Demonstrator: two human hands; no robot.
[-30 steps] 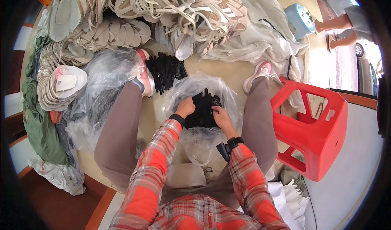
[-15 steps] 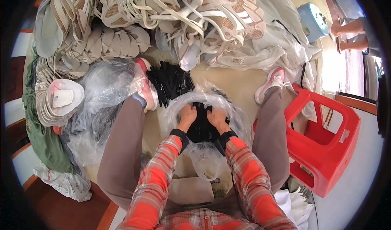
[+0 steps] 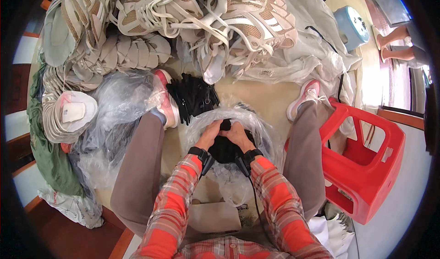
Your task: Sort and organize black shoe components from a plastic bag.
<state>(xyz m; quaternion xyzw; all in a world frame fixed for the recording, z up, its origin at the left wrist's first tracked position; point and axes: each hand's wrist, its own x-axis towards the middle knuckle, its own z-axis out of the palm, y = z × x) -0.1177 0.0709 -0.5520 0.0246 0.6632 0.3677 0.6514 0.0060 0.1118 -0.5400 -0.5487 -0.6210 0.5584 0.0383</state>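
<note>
Between my shoes lies a clear plastic bag [image 3: 266,130] with its mouth spread, and dark black pieces [image 3: 223,150] fill it. My left hand [image 3: 210,135] and my right hand [image 3: 239,136] are close together over the bag's mouth. Both have their fingers closed on a black fabric piece [image 3: 225,125], whose exact kind is too small to make out. Just beyond the bag, beside my left shoe, rests a loose pile of narrow black strips [image 3: 192,96].
Beige shoe uppers [image 3: 256,22] with laces heap up at the far side. Stacked grey-white pieces [image 3: 68,112] and crumpled clear plastic [image 3: 119,103] lie left. At right are a red plastic stool [image 3: 366,167], a blue stool [image 3: 353,27] and another person's legs [image 3: 396,43].
My hands have drawn closer together and lifted slightly, bringing the black piece up between my fingers. Earlier they were apart, gripping the dark contents at either side.
</note>
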